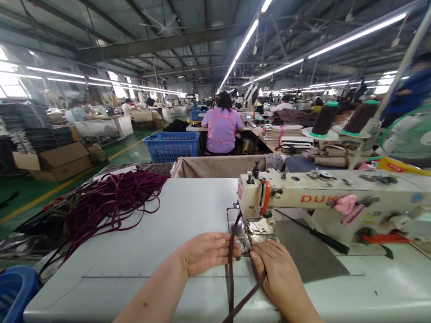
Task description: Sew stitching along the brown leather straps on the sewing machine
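Note:
My left hand [205, 252] lies on the white table with its fingers close together, its fingertips pressing a dark brown strap [230, 273] just left of the needle. Fingers flat, my right hand [273, 270] rests on the same strap in front of the presser foot [256, 228]. From there the strap runs toward me and drops over the table's front edge. The cream sewing machine [323, 197] stands at the right, its head right above both hands.
A heap of maroon straps [113, 199] lies at the table's far left. A blue basket [3, 311] stands at my lower left. Thread cones [324, 118] and a green fan [429, 136] are behind the machine. A person in purple [222, 129] sits ahead beside another blue crate [171, 145].

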`<state>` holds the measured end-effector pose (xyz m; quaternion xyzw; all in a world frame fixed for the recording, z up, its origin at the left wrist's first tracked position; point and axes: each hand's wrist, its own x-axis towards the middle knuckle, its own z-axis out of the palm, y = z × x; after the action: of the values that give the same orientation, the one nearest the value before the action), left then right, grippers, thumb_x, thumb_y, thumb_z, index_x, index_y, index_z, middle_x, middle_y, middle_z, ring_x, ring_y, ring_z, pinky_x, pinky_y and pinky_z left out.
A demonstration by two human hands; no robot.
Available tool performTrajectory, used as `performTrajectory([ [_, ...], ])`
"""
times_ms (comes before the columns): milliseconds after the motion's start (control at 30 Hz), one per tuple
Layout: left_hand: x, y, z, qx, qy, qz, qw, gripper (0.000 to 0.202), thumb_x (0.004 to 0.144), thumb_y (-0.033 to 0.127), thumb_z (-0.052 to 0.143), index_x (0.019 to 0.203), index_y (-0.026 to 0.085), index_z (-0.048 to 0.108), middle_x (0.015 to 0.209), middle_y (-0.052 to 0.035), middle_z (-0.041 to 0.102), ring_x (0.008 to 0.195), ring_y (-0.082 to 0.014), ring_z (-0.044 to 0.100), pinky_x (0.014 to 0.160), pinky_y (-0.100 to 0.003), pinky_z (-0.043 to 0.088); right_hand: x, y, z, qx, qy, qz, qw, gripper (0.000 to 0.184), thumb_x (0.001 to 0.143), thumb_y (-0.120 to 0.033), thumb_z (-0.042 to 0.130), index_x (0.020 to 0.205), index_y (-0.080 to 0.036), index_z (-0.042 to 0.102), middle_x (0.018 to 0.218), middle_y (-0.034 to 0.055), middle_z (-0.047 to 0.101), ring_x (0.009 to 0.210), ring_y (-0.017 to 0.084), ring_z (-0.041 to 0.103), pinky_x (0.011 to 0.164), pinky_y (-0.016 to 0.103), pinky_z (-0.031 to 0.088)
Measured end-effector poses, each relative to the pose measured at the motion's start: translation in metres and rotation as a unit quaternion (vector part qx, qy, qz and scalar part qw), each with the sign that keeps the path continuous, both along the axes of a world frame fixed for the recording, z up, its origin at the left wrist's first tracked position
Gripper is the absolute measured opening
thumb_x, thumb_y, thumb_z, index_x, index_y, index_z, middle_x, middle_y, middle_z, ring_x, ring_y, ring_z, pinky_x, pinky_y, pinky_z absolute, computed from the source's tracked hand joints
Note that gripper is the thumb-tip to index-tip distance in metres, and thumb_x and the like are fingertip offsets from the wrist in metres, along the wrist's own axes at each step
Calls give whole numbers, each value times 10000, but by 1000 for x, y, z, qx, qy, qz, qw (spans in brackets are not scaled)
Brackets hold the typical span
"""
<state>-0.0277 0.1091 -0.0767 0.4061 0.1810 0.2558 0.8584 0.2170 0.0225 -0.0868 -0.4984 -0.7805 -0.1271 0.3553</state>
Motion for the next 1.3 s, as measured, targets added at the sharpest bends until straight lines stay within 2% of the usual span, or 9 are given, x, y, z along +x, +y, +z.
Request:
performTrajectory([
  [233,1,0,2,4,8,-4,1000,365,952,242,728,1262,51,735,1278,-220,729,1197,-278,700,1135,-432,473,-1,-1,1,-9,14,7,1000,389,1125,-296,387,1029,-206,753,1047,76,776,982,191,713,1062,396,466],
  [567,4,0,-3,19,19,26,999,362,941,242,738,1248,52,741,1247,-217,745,1162,-267,721,1073,-385,514,0,1,-3,20,14,11,1000,359,1116,-245,384,959,-224,706,934,37,751,891,192,696,1020,381,439],
  [767,5,-2,-2,34,28,43,998,370,934,265,753,1250,71,747,1261,-209,743,1170,-273,718,1065,-390,518,0,1,-3,21,18,15,1000,376,1118,-249,375,950,-222,710,917,46,746,879,192,692,1016,375,440],
  [933,4,-6,3,49,25,14,998,403,930,257,763,1283,66,729,1253,-221,739,1185,-282,711,1096,-397,491,-1,-2,-1,14,18,3,1000,362,1108,-228,392,931,-227,708,910,39,739,880,196,686,1026,379,433],
  [1100,6,-7,5,29,29,21,999,375,933,262,758,1261,80,738,1283,-219,726,1176,-291,712,1073,-413,507,0,-4,-2,0,22,2,1000,331,1105,-218,412,951,-223,705,917,33,731,892,190,672,1045,369,416],
  [1300,7,-5,-1,-3,33,51,998,364,915,242,781,1245,97,736,1208,-199,756,1153,-278,724,1091,-424,501,-1,-5,0,-9,15,-6,1000,294,1092,-183,426,967,-229,688,944,13,725,919,179,678,1053,369,430],
])
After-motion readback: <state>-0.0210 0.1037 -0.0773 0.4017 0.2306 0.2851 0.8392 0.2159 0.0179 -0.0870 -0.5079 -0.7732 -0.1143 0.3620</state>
